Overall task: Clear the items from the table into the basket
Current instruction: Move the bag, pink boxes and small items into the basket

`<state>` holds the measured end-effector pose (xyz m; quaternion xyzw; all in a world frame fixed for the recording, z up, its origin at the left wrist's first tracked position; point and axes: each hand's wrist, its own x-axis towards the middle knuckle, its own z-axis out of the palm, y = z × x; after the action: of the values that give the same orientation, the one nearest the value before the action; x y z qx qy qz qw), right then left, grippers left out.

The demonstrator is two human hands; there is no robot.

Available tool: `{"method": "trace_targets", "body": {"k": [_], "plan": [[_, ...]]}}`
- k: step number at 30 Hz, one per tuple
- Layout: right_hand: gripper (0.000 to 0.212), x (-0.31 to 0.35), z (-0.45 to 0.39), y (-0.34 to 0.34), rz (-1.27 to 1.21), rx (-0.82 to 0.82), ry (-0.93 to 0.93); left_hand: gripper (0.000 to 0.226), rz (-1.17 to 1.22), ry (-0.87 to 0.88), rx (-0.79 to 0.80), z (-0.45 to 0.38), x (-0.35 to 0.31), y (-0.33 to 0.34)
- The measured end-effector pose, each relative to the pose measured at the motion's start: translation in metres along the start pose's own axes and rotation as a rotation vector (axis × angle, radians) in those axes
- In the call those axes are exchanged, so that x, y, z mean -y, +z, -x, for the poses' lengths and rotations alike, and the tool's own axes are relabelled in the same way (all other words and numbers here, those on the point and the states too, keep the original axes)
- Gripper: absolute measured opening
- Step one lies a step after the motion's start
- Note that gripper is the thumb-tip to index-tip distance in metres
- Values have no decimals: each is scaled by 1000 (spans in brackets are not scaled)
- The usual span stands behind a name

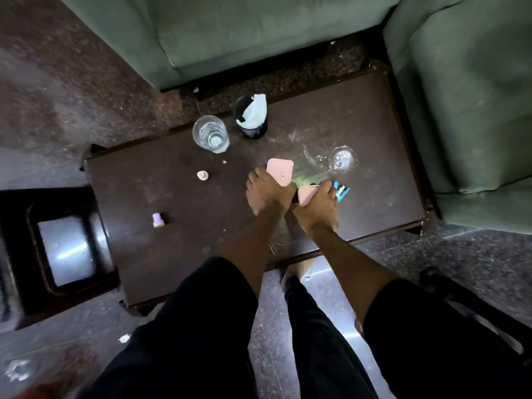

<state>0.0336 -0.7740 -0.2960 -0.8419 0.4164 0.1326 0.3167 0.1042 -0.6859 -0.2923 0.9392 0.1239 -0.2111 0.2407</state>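
Pink trays fill both hands: the left hand (266,194) grips one pink tray (279,171), the right hand (316,207) another (307,194) beside a blue stapler (341,191). Reaching past the tray, a sleeve could topple the water glass (211,134) on the worktop (359,125); no basket is clearly visible.

The right hand (316,208) covers most of a pink item (305,194) and the near end of a blue object (342,191), too blurred to identify. The left hand (266,194) hides the pink tray (280,171) at its six o'clock corner. At eight o'clock the frame's edge cuts off a blurred shiny thing (18,370) on the floor.
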Motion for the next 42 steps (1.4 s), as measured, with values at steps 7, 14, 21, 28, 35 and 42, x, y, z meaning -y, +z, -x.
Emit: {"method": "trace_targets", "body": {"k": [7,14,21,28,35,42], "plan": [[71,71,61,-21,47,31,-27,88,71,-64,-11,40,35,-89],[75,165,156,-4,50,77,-135,87,155,-168,-95,62,116,-211],[78,259,277,34,-25,128,-206,81,196,-170,-136,76,208,-346],[57,338,364,84,107,263,-417,83,207,-305,-195,79,307,-438],[70,410,402,136,223,418,-682,79,246,-432,-300,70,375,-492],[73,476,420,210,349,449,-841,68,89,-442,-276,34,451,-537]]}}
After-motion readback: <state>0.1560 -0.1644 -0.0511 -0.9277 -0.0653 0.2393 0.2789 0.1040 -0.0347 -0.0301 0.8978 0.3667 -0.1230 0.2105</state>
